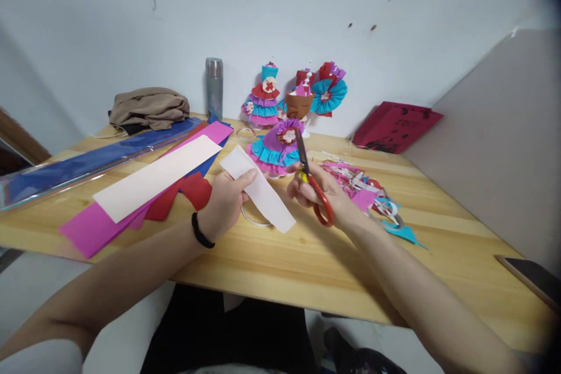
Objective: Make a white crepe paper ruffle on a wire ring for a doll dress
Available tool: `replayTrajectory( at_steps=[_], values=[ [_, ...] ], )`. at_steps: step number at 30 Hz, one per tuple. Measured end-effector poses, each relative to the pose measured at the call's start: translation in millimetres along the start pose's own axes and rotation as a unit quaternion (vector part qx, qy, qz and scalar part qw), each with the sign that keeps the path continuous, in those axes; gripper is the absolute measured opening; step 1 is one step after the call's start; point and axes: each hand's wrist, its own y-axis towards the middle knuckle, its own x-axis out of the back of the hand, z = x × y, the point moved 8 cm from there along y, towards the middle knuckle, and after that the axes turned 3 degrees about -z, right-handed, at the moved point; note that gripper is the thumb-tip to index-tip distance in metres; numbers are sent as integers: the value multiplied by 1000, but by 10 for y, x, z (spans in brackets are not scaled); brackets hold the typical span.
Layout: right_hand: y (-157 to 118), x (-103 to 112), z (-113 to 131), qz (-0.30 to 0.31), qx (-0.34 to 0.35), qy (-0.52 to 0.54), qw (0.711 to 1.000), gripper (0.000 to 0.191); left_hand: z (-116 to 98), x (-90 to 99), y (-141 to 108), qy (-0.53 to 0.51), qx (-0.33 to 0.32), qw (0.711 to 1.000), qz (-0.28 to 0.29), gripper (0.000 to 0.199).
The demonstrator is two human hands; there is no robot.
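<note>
My left hand, with a black band on its wrist, pinches a strip of white paper between thumb and fingers. In my right hand is a pair of scissors with red handles, its blades pointing up and away from me. The blades are apart from the paper. Just beyond both hands stands a small paper dress with purple and blue ruffles and a flower. A thin white ring lies on the table, partly hidden under the paper strip.
Coloured paper sheets lie at the left, a cream one on top. Paper scraps are heaped at the right. Finished-looking paper dresses, a flask and a brown cloth line the wall. A phone-like dark object lies front right.
</note>
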Motion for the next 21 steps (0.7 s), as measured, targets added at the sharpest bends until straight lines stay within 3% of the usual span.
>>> replayTrajectory(
  at_steps=[4,12,16,21],
  values=[
    [-168,13,-70,63,38,-48,996,60,20,9,-15,-7,1,1000,-12,37],
    [-175,-48,-12,33,49,-291,955,63,62,-58,-105,9,20,1000,-12,28],
    [-154,-47,-80,42,33,-329,943,65,51,-102,-111,4,18,1000,7,22],
    [-148,-112,-72,47,69,-343,936,64,110,-92,-81,0,23,1000,14,16]
  ],
)
